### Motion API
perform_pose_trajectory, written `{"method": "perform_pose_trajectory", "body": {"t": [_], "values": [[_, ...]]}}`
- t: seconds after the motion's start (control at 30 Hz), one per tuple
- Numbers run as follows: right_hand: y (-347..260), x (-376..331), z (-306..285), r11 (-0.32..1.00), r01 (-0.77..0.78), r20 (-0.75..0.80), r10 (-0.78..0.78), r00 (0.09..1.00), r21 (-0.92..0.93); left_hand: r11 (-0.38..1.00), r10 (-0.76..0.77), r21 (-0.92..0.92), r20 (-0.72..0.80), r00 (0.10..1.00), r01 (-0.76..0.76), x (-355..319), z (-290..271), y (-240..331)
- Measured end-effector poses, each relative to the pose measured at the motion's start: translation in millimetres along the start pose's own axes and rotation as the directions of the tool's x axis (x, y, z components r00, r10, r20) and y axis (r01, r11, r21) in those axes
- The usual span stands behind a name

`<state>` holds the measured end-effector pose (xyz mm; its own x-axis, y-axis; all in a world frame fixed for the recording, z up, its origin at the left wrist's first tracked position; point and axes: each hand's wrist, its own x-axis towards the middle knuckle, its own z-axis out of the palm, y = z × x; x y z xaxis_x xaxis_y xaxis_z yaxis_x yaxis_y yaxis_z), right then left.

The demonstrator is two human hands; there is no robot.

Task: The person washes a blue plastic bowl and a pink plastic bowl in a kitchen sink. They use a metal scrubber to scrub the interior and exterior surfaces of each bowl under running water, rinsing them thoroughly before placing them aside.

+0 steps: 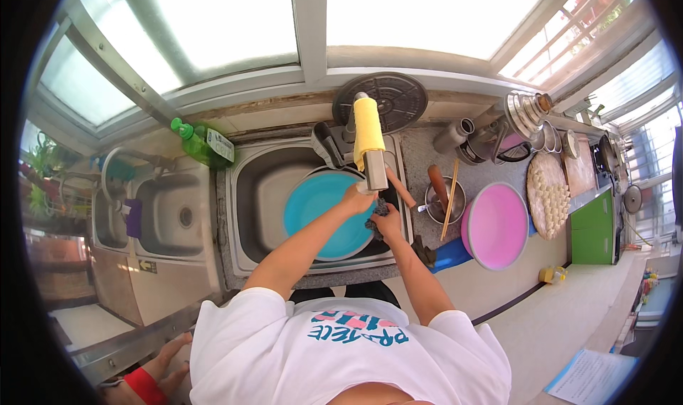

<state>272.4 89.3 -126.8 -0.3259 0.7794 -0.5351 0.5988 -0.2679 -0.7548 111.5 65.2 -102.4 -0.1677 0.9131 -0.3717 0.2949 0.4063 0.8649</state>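
I stood at the sink (245,213), where the blue basin (320,209) filled the bowl under the tap (375,171) on its right side. My left hand (358,198) was closed on the basin's right rim, and my right hand (388,222) was clamped on a dark cloth (378,216) just beside it. I judged that the rim needed a steady hold while the cloth rubbed in short strokes.

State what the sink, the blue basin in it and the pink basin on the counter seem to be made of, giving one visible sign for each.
Sink: probably stainless steel; grey, dull metallic sheen.
Blue basin: likely plastic; flat, even turquoise colour, no metal glint.
Pink basin: likely plastic too; uniform pink with a soft gloss, though enamel cannot be ruled out.
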Motion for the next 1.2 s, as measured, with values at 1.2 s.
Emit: {"method": "perform_pose_trajectory", "body": {"t": [1.2], "values": [[-27.2, -9.4, 8.1, 0.677, 0.550, 0.240, -0.502, 0.831, -0.488, 0.145, -0.791, -0.961, 0.029, 0.611, 0.234, -200.7, 8.4, -93.7]]}}
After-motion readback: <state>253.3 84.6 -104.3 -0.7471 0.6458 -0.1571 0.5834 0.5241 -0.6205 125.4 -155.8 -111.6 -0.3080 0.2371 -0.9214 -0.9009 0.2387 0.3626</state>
